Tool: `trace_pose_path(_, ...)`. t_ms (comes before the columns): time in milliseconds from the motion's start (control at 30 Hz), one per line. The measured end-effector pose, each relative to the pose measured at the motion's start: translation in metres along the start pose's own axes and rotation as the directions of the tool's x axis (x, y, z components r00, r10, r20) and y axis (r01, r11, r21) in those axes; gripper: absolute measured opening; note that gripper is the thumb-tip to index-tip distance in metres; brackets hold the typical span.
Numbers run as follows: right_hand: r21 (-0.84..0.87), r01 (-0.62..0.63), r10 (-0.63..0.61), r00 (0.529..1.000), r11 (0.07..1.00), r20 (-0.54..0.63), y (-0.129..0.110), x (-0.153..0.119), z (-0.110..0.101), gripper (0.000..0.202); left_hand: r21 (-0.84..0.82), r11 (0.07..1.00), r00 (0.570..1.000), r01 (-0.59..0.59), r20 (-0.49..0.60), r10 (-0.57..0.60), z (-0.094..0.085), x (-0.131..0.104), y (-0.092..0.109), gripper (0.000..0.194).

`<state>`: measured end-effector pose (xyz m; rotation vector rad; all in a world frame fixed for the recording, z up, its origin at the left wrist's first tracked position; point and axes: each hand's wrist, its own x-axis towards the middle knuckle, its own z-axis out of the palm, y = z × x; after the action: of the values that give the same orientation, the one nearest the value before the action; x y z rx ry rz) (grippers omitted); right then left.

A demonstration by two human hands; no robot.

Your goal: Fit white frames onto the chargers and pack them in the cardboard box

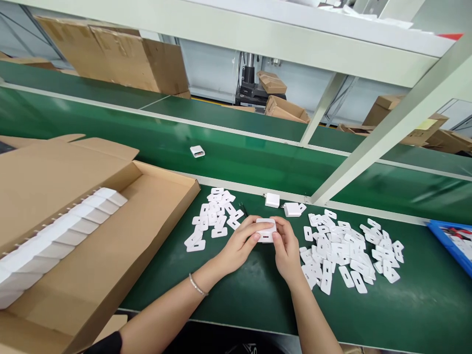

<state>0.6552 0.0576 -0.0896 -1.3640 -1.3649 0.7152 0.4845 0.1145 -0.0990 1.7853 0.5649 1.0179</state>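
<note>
Both hands hold one white charger housing [266,231] above the green table. My left hand [239,243] grips its left side, with fingers across the top face; my right hand [286,246] grips the right side, thumb near the front face. A small dark slot shows on the housing's front. Just behind the hands lie two white chargers [272,199] [292,210] with prongs. To the left is a loose pile of white slotted plates [214,214], and a larger pile of the same plates [337,246] spreads to the right.
An open cardboard box [162,196] with a row of white chargers [66,236] stands at the left. One white housing [197,151] sits on the green conveyor [236,157] behind. A slanted metal post [379,123] rises at the right, near a blue tray [452,246].
</note>
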Motion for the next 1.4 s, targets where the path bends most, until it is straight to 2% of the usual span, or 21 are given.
trace_pose_path(200, 0.038, -0.009, 0.006, 0.998, 0.999, 0.069, -0.007, 0.000, 0.001, 0.035, 0.026, 0.997, 0.994, -0.068, -0.087, 0.070, -0.003, 0.001, -0.001, 0.036)
trace_pose_path(300, 0.037, -0.042, 0.037, 0.992, 0.998, 0.123, -0.009, 0.002, 0.000, 0.035, 0.038, 0.998, 0.992, -0.048, -0.111, 0.052, -0.004, 0.002, -0.004, 0.037)
trace_pose_path(433, 0.028, -0.098, 0.094, 0.990, 0.995, 0.107, -0.007, 0.004, -0.002, 0.035, -0.014, 1.000, 0.998, 0.013, -0.057, -0.014, -0.003, 0.004, -0.006, 0.039)
trace_pose_path(533, 0.066, -0.106, 0.099, 0.989, 0.992, 0.109, -0.005, 0.004, -0.005, 0.034, -0.062, 0.998, 1.000, 0.019, -0.010, -0.020, -0.001, 0.005, -0.006, 0.037)
trace_pose_path(667, 0.087, -0.097, 0.080, 0.980, 0.991, 0.185, -0.007, 0.005, -0.007, 0.034, -0.070, 0.998, 0.999, 0.001, -0.050, -0.004, -0.001, 0.004, -0.004, 0.028)
trace_pose_path(733, 0.043, -0.064, 0.054, 0.979, 0.997, 0.198, -0.008, 0.006, -0.008, 0.033, -0.041, 0.999, 0.997, -0.023, -0.074, 0.020, -0.002, 0.004, -0.003, 0.027)
trace_pose_path(833, -0.059, -0.018, 0.027, 0.987, 0.998, 0.158, -0.006, 0.008, -0.009, 0.034, -0.002, 0.999, 0.996, -0.043, -0.081, 0.042, -0.001, 0.004, -0.003, 0.027)
trace_pose_path(967, -0.149, 0.020, 0.000, 0.991, 0.989, 0.134, -0.004, 0.012, -0.019, 0.037, -0.027, 0.999, 0.998, -0.043, -0.042, 0.042, 0.001, 0.006, -0.006, 0.029)
trace_pose_path(1100, -0.217, 0.058, -0.022, 0.986, 0.974, 0.168, -0.005, 0.013, -0.032, 0.039, -0.022, 0.999, 0.999, -0.034, 0.034, 0.034, 0.001, 0.007, -0.010, 0.035)
trace_pose_path(1233, -0.279, 0.079, -0.023, 0.979, 0.957, 0.201, -0.004, 0.013, -0.037, 0.040, 0.062, 0.996, 0.998, -0.061, 0.004, 0.060, 0.002, 0.007, -0.012, 0.032)
trace_pose_path(1300, -0.326, 0.096, -0.048, 0.987, 0.941, 0.151, 0.000, 0.015, -0.037, 0.039, 0.104, 0.993, 0.998, -0.057, -0.021, 0.060, 0.005, 0.006, -0.013, 0.032)
trace_pose_path(1400, -0.445, 0.026, -0.082, 0.991, 0.895, -0.107, 0.014, 0.023, -0.038, 0.038, 0.180, 0.983, 0.999, -0.016, -0.037, 0.023, 0.012, 0.003, -0.015, 0.031)
